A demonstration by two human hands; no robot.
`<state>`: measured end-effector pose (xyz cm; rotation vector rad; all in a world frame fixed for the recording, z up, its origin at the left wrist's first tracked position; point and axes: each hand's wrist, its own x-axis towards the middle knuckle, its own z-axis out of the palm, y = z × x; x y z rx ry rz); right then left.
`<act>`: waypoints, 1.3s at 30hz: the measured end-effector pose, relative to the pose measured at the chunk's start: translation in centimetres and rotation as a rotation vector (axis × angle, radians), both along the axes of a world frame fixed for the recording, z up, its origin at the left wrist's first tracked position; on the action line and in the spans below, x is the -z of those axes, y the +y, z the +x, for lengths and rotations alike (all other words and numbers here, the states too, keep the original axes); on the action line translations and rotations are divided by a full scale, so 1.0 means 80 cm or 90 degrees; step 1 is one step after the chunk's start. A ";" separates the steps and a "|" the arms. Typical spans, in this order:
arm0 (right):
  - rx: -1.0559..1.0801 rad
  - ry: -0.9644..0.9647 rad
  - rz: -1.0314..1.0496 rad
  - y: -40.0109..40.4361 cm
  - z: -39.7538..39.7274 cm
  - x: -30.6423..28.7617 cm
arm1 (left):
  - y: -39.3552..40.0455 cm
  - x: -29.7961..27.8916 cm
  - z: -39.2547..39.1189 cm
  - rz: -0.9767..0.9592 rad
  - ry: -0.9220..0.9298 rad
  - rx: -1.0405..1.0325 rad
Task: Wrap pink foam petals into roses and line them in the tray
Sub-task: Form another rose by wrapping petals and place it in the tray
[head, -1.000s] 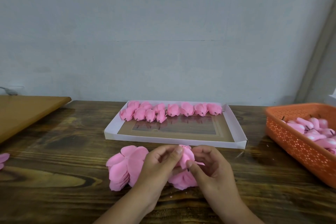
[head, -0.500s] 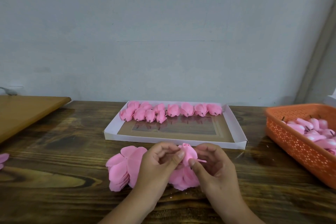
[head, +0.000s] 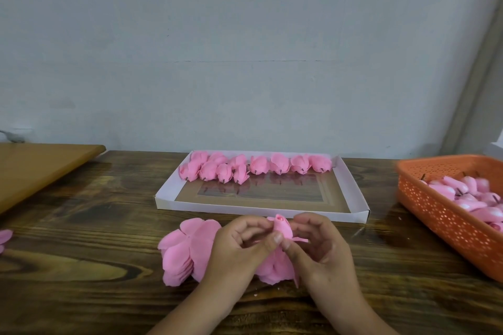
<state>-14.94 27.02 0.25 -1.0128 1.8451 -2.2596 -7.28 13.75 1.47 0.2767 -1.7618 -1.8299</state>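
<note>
My left hand [head: 239, 247] and my right hand [head: 321, 247] meet above the table and pinch a small pink foam rose [head: 281, 227] between thumbs and fingertips. A petal tip sticks out to the right of it. Under and left of my hands lies a stack of loose pink foam petals [head: 185, 250]. Just behind stands a shallow white tray [head: 261, 211] with a row of several finished pink roses [head: 255, 166] along its far side.
An orange perforated basket [head: 446, 217] holding pink buds with dark stems stands at the right. A lighter wooden board [head: 40, 166] lies at the left. A few stray petals [head: 4, 236] show at the left edge. A grey wall closes off the back.
The rose between my fingers has risen slightly and turned more upright. My fingers have shifted around it, with the right fingers more open above it.
</note>
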 end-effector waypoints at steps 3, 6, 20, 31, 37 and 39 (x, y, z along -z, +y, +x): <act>-0.005 -0.017 0.003 -0.001 0.000 0.000 | -0.001 -0.001 0.001 0.016 -0.019 0.007; -0.001 -0.017 0.011 0.000 -0.001 0.002 | -0.004 0.000 0.002 0.034 -0.044 0.008; -0.128 0.000 0.145 0.009 0.008 -0.011 | -0.014 -0.010 0.000 0.312 -0.055 -0.032; 0.045 0.189 0.158 0.006 0.003 -0.002 | -0.014 -0.004 -0.005 0.328 -0.009 -0.014; 0.031 0.201 0.120 0.009 -0.001 -0.009 | -0.013 -0.002 -0.004 0.249 -0.057 -0.016; 0.002 0.182 0.128 0.010 -0.001 -0.010 | -0.014 -0.001 -0.003 0.239 -0.067 -0.007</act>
